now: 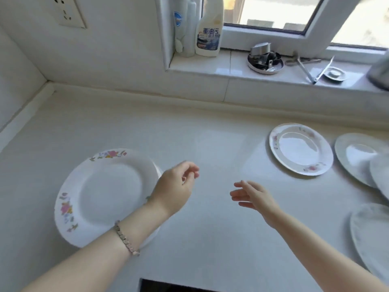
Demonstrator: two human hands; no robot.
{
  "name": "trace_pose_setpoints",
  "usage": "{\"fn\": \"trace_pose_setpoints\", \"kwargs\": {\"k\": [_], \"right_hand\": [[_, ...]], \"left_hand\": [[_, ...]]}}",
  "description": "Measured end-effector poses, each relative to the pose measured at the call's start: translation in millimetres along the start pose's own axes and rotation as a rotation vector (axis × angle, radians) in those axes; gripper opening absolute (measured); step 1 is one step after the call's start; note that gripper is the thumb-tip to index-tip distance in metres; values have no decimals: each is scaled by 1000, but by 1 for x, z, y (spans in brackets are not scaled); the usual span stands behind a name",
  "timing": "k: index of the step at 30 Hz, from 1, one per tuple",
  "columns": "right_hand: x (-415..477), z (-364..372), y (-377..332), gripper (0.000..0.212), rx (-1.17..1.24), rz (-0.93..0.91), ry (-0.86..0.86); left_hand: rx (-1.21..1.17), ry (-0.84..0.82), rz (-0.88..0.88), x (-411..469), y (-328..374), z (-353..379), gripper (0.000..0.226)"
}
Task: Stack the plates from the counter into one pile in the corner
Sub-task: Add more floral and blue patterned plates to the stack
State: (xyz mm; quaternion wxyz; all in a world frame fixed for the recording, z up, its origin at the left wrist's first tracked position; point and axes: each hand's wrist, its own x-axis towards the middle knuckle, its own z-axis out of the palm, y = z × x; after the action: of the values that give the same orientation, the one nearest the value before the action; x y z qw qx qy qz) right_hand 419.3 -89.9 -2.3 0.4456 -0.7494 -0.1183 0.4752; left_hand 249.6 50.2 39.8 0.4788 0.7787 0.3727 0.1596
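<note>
One plate point(105, 197) sits on the desk point(210, 133) over on the left, nearer the corner, with the other plates point(301, 148) bunched at the right edge, well apart from it. Behind, up on the windowsill point(210, 68): bottles point(209, 28) at its left end, tin point(265, 62) and tongs point(305, 68) further right.

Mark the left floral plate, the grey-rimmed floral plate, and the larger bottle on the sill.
left floral plate point(109, 197), head view, centre well
grey-rimmed floral plate point(301, 149), head view, centre well
larger bottle point(208, 36), head view, label

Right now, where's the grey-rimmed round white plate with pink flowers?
Head view: the grey-rimmed round white plate lies flat on the counter, right side, below the windowsill, just left of a pale round plate and beyond the right hand.
</note>
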Motion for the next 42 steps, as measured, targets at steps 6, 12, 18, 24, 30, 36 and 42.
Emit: {"fn": "trace_pose_setpoints", "kwargs": {"k": [6, 12, 18, 24, 30, 36, 42], "right_hand": [[-13, -159, 26, 15, 41, 33, 262], [-27, -295, 64, 16, 39, 54, 401], [-27, -386, 96, 20, 154, 96, 487], [-13, -434, 141, 21, 300, 258, 724], [3, -448, 155, 31, 693, 361, 858], [15, -446, 146, 39, 1046, 305, 917], [19, -441, 137, 42, 1155, 212, 874]], "left_hand": [[-104, -268, -308, 53, 37, 148, 21], [-616, -236, -792, 89, 77, 287, 23], [-887, -45, -874, 126, 108, 361, 43], [-946, 121, -868, 141, 123, 383, 43], [-891, 185, -804, 145, 130, 376, 39], [-910, 165, -768, 130, 134, 364, 32], [-880, 128, -702, 111, 151, 342, 16]]}}
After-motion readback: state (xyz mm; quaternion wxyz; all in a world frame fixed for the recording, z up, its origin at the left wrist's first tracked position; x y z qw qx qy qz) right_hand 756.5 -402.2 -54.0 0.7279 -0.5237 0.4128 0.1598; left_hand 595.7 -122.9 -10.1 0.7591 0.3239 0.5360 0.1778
